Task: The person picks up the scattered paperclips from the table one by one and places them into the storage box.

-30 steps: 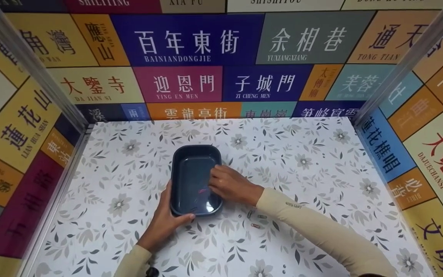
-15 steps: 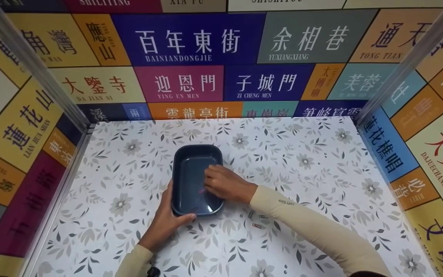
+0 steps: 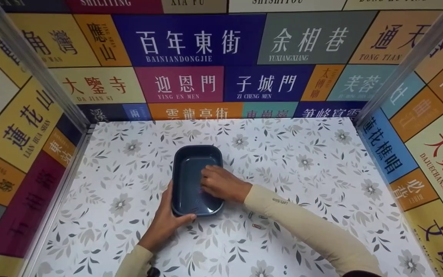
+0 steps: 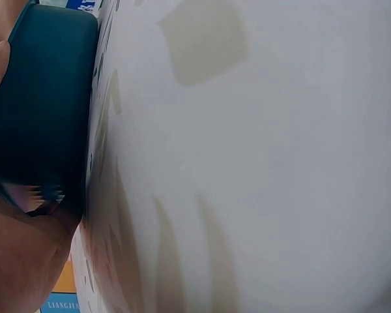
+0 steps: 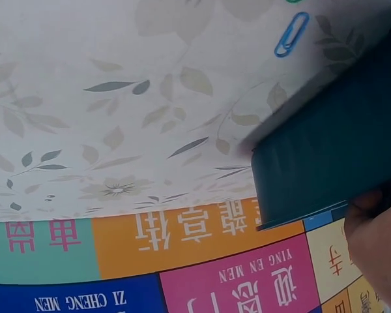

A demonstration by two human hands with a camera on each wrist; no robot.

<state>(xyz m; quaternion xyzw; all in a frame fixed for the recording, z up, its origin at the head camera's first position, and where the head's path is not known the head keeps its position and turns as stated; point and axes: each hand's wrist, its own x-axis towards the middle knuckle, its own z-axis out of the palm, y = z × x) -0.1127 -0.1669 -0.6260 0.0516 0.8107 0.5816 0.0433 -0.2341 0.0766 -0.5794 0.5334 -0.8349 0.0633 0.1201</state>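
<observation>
Floral tabletop (image 3: 102,231), glossy rounded box (image 3: 187,181), left hand (image 3: 166,220) gripping it, right hand (image 3: 223,185) curled over it (hold unclear).

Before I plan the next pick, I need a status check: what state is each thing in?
Blue tray: upright, open-topped, on the tabletop
Left hand: gripping the tray's side, thumb at the rim
Right hand: over the tray, fingers curled; any held item hidden
Pink item: in the tray, partly hidden
Red paper clip: lying on the tabletop
Blue paper clip: lying on the tabletop, apart from the tray
</observation>
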